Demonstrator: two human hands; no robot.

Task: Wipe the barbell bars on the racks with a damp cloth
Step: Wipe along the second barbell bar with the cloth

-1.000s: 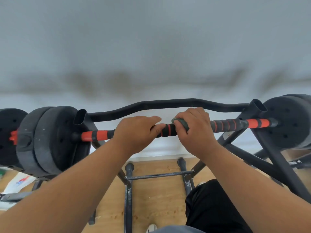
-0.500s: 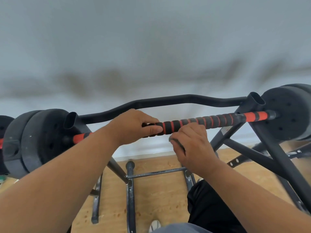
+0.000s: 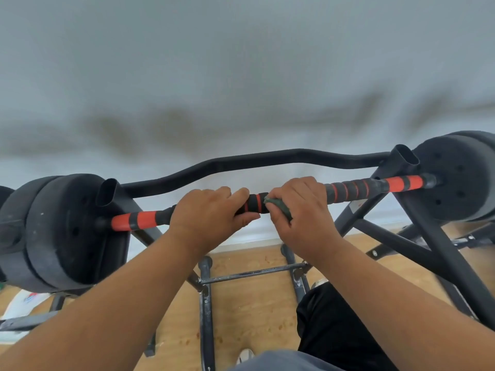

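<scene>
Black steel makes the rack (image 3: 439,253), which fills the lower half of the view from 3 to 9 o'clock and carries the barbell bar (image 3: 356,189) across its uprights. Heavy dark plates (image 3: 67,231) sit at both ends of the bar, at 9 and at 3 o'clock. The left hand (image 3: 211,212) is closed around the striped grip just left of centre and steadies it. The right hand (image 3: 300,212), just beside it, is wrapped over the bar with the green cloth (image 3: 278,206) pressed under the fingers.

The main risk seems to be that the bar rolls in its cradles when the right hand rubs hard, because the plates give it much weight; a firm left hold should prevent this. The cloth is small and bunched, so it may slip out of the hand or miss the underside of the ribbed grip.
</scene>
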